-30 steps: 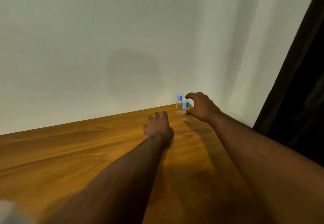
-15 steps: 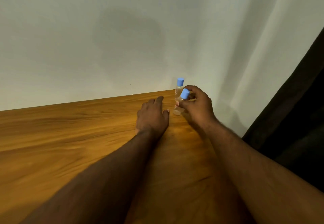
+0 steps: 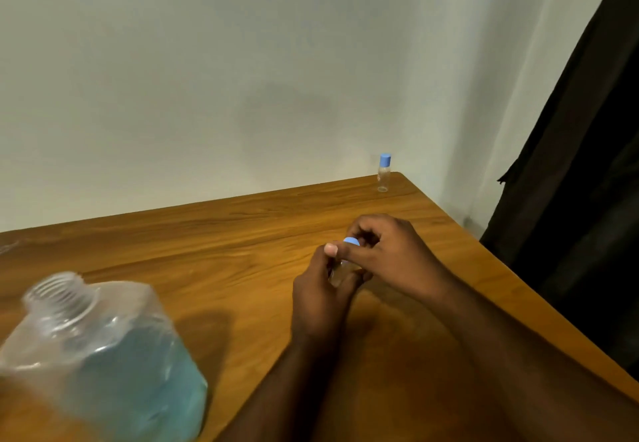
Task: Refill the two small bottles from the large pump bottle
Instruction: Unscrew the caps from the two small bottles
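Note:
Both hands hold one small clear bottle (image 3: 340, 274) over the middle of the wooden table (image 3: 242, 234). My left hand (image 3: 320, 294) wraps its body. My right hand (image 3: 390, 255) pinches its blue cap (image 3: 351, 241). The bottle is mostly hidden by fingers. A second small clear bottle (image 3: 383, 173) with a blue cap stands upright at the table's far right corner, apart from both hands. The large bottle (image 3: 100, 358), clear with blue liquid, stands at the near left; its threaded neck is open with no pump on it.
A pale wall runs behind the table. A dark curtain (image 3: 581, 165) hangs at the right, past the table's right edge. A faint clear object (image 3: 8, 246) shows at the far left edge of the table.
My right hand lifted one small bottle from the far corner and brought it toward me. My left hand came off the table and closed on its body. The view dropped, revealing the large bottle.

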